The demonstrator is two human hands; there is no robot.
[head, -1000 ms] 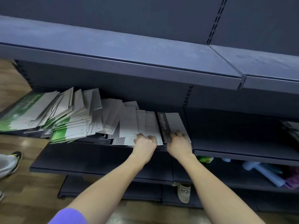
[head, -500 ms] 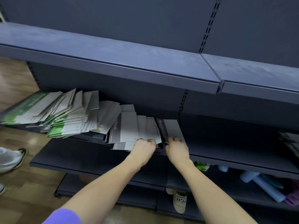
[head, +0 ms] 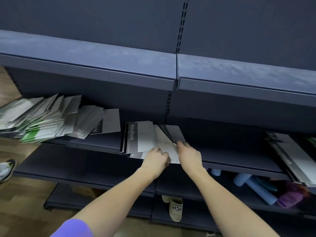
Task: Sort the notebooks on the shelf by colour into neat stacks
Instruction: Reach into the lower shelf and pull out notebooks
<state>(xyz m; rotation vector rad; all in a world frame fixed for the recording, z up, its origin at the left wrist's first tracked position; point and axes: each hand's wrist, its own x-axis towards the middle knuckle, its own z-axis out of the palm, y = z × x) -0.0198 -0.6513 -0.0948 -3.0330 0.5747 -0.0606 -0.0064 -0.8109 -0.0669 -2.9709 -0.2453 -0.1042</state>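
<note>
Far left, a shoe (head: 7, 170) on the wood floor (head: 20, 211). Above it, on the dark shelf (head: 95, 142), a messy fanned heap of green/white notebooks (head: 39, 120), spilling rightward into grey ones; last of these, a grey notebook (head: 107, 123) w/ dark spine band, lies apart at the heap's right edge. Gap of bare shelf, then a small grey stack (head: 140, 136), "Notebook" printed on top cover, near the shelf's front edge. Left hand (head: 156, 158) is curled on the stack's front right corner, fingers gripping the covers. Just beside it, right hand (head: 189, 154) pinches a tilted pale notebook (head: 166, 144) that leans across the stack's right side; fingertips at its edge. Below, on the floor btw lower shelves, a beige slipper (head: 175, 208). Lower right shelf: pale blue rolls (head: 256, 189), purple item (head: 289, 197). Far right, more grey notebooks (head: 290, 158) overhang the shelf edge.
</note>
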